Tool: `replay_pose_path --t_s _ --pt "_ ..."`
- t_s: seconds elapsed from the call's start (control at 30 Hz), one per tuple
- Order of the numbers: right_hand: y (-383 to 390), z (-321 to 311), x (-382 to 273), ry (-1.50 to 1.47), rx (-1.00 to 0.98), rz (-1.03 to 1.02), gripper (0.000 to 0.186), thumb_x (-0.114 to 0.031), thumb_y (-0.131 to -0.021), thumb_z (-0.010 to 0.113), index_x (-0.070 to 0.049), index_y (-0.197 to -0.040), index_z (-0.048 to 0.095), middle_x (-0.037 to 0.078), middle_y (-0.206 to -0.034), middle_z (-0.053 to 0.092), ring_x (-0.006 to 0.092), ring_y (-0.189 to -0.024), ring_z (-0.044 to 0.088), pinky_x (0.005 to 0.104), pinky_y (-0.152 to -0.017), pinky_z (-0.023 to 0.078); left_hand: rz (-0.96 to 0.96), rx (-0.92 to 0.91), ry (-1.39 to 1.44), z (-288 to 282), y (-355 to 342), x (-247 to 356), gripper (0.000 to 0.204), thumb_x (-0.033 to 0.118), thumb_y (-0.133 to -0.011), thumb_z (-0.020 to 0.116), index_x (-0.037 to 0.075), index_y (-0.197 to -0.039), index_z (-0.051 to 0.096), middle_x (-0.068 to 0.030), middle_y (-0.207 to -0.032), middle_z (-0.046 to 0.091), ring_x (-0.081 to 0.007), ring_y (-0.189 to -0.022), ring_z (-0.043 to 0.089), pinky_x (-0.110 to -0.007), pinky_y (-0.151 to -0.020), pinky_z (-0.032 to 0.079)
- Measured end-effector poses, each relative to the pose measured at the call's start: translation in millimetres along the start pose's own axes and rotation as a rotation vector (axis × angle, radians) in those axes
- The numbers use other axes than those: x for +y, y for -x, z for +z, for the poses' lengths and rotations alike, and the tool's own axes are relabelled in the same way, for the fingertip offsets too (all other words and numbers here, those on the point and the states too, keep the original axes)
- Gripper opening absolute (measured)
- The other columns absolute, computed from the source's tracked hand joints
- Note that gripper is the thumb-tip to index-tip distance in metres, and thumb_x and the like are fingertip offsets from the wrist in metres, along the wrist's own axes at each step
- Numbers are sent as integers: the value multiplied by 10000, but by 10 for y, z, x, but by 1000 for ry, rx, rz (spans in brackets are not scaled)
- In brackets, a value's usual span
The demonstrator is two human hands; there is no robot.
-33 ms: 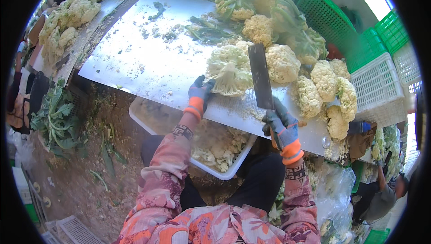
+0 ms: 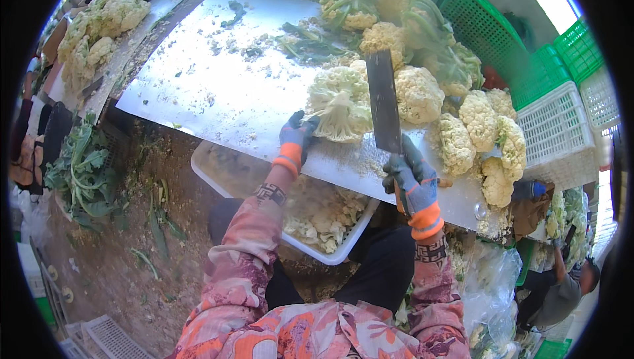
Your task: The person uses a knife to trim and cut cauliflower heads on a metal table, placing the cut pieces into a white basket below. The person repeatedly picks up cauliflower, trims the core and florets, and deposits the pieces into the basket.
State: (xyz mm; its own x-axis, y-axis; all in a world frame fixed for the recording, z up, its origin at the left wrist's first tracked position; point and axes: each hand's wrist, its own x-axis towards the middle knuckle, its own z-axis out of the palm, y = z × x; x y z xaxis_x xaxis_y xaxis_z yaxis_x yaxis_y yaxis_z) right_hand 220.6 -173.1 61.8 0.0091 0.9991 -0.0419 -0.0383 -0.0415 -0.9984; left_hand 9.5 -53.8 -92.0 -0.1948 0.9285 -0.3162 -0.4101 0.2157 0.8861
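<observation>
The left hand (image 2: 297,136) touches the left edge of the cut cauliflower (image 2: 340,109), its grip unclear; right of that cauliflower, the right hand (image 2: 414,181) clasps a cleaver (image 2: 384,100).

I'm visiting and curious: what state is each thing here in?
Left hand: gloved, beside a cauliflower
That cauliflower: pale stalks exposed
Right hand: gloved, closed around the cleaver
Cleaver: held, blade pointing away
Tub: holding cauliflower pieces
Tabletop: littered with scraps
Clear plastic: crumpled
</observation>
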Motion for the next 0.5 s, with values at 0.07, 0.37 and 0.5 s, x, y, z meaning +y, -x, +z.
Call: replay_pose_path --t_s 0.07,0.37,0.5 --pt "-159 286 -65 56 1 -65 466 -143 -924 582 -27 -1362 475 31 -796 599 98 -615 545 256 -532 467 15 13 -29 -23 49 32 667 200 -799 753 -49 -1341 453 -150 -1213 593 -198 -1022 576 -297 -842 483" --pt "-719 281 500 351 -55 510 328 -191 -913 586 -70 -1218 577 72 -719 585 179 -509 565 312 -449 473 14 87 12 29 68 53 528 142 -850 709 -14 -1306 493 -99 -1073 633 -121 -862 582 -247 -711 494" --pt "-175 -102 230 104 12 347 391 -195 -919 589 -49 -1279 550 66 -752 607 151 -566 587 287 -509 492 451 326 -629 -45 20 -70 527 296 -911 636 66 -1358 475 -161 -1232 589 -261 -1041 591 -347 -866 481"
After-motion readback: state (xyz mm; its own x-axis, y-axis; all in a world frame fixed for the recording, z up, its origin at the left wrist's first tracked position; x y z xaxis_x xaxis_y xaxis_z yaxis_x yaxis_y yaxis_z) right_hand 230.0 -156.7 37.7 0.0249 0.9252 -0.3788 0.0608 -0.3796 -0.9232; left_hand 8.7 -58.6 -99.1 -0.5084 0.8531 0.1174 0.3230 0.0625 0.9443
